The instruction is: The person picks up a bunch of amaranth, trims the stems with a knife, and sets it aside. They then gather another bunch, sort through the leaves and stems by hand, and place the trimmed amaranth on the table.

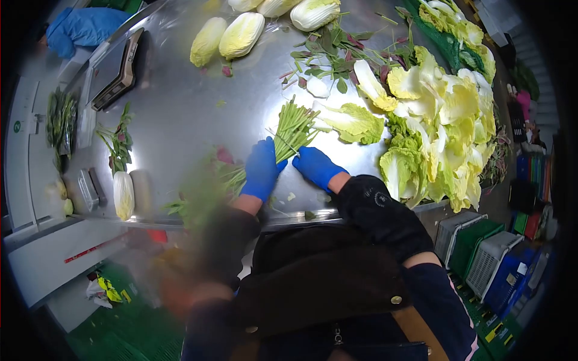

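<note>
A bundle of leafy greens with long green stems (292, 124) lies over the metal table, cut ends pointing away from me. My left hand (261, 168), in a blue glove, is wrapped round the bundle. Its leaves trail out to the lower left, partly blurred. My right hand (319, 167), also gloved in blue, is closed beside the stems and pinches the end of a thin tie (288, 144) that crosses them. Whether the tie goes fully round the bundle is hidden. A loose cabbage leaf (352, 123) lies just beyond my right hand.
A big heap of cabbage leaves (442, 129) covers the right side of the metal table (174, 120). Several napa cabbages (242, 35) and scattered green-purple leaves (337, 51) lie at the back. Left are a scale (120, 69) and another cabbage (123, 195). A person in blue (90, 27) is at far left.
</note>
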The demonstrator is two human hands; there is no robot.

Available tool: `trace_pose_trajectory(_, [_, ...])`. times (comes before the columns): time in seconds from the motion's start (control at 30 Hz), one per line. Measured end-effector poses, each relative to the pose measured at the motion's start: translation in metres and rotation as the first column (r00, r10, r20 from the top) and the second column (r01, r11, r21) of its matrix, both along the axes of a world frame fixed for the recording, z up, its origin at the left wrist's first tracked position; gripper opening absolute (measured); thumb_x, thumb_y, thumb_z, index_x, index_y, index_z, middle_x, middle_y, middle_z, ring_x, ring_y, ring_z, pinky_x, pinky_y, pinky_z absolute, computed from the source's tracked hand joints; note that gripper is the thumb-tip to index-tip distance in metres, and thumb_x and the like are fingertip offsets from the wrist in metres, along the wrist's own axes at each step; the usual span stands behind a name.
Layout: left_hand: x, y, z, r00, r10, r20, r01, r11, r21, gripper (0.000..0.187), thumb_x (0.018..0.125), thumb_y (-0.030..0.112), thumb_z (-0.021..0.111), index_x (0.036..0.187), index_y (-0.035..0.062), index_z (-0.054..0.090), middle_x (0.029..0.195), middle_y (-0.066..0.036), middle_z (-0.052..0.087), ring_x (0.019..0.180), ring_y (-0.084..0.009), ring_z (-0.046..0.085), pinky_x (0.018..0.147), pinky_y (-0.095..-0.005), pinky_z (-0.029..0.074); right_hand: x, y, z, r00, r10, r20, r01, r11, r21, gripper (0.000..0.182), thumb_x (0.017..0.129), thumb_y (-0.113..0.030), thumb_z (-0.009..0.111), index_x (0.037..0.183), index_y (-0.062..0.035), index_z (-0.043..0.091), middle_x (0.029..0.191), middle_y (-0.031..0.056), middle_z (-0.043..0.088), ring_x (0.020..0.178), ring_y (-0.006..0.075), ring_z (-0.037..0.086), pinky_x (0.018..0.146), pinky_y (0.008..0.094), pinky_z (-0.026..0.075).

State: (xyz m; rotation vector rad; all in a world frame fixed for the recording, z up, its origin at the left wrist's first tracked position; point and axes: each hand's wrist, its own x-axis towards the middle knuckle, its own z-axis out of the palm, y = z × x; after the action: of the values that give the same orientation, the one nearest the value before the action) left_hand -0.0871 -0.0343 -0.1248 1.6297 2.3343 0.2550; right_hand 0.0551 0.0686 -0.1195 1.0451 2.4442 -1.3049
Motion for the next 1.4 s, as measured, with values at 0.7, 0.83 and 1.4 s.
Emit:
trace_pose_trajectory(0.7, [-0.064,-0.024,0.053,0.917,0.109,0.384,-0.165,0.979,0.116,0.082,0.07,0.044,0.074,0.13,-0.0026,0.042,0.121,-0.02,0.053,0.108,-0.0288,0.054,0.089,-0.0376,0.044,0.134,-0.036,0.034,0.968,-0.225,-0.11,0.242,0.722,0.649,0.04,0.077,-0.021,0.065,0.114,-0.0112,0.054,0.103,0.0132,0.059,0.085,0.0307,0.061,0.071,0.04,0.049])
trace_pose_trajectory(0.83, [-0.134,-0.026,0.08,0.861,0.039,0.506,-0.035,0.999,-0.017,0.046,0.086,0.037,0.06,0.112,-0.0005,0.061,0.101,-0.017,0.065,0.094,-0.0253,0.062,0.085,-0.0345,0.047,0.085,-0.084,0.037,0.772,-0.483,-0.413,0.467,0.872,-0.147,0.035,0.084,-0.019,0.06,0.116,-0.0071,0.056,0.104,0.0094,0.063,0.09,0.0223,0.063,0.078,0.0306,0.049])
trace_pose_trajectory(1.4, [-0.149,-0.099,0.065,0.435,0.249,0.865,0.292,0.87,-0.397,0.039,0.084,0.022,0.064,0.115,-0.0014,0.059,0.106,-0.005,0.064,0.094,-0.0105,0.056,0.085,-0.0283,0.044,-0.084,-0.165,0.047,0.523,-0.852,0.03,0.302,0.152,-0.941,0.05,0.082,-0.024,0.068,0.124,-0.0024,0.049,0.112,0.0086,0.058,0.098,0.0145,0.055,0.086,0.0297,0.044])
